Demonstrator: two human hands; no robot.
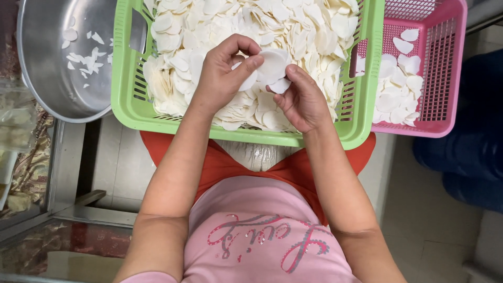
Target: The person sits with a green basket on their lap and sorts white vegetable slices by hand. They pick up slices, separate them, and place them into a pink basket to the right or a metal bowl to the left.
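Your pink shirt [262, 236] fills the bottom centre of the frame, with an orange-red garment [220, 162] across your lap just above it. Both of your bare forearms rise from the lower edge toward the middle of the picture.

Your left hand [222, 76] sits slightly left of centre, its fingers [250, 62] closed around a thin, round, white slice [272, 65]. Your right hand [301, 99] is just right of centre and a little lower, its fingers [294, 73] pinching the lower edge of that same small cluster of slices. The two hands meet over the slice, so it is gripped between them.

The held slice hovers above a light green plastic basket [123, 78] that spans the upper centre of the frame and rests on your lap. That basket is heaped with many similar pale slices [209, 21].

Touching the green basket at the upper right is a pink plastic basket [450, 63] holding a smaller layer of white slices [395, 89].

At the upper left, beside the green basket, stands a large metal bowl [47, 63] with a few broken white scraps [86, 57] scattered inside.

Dark blue fabric [466, 152] shows at the right edge; you cannot tell what it belongs to.
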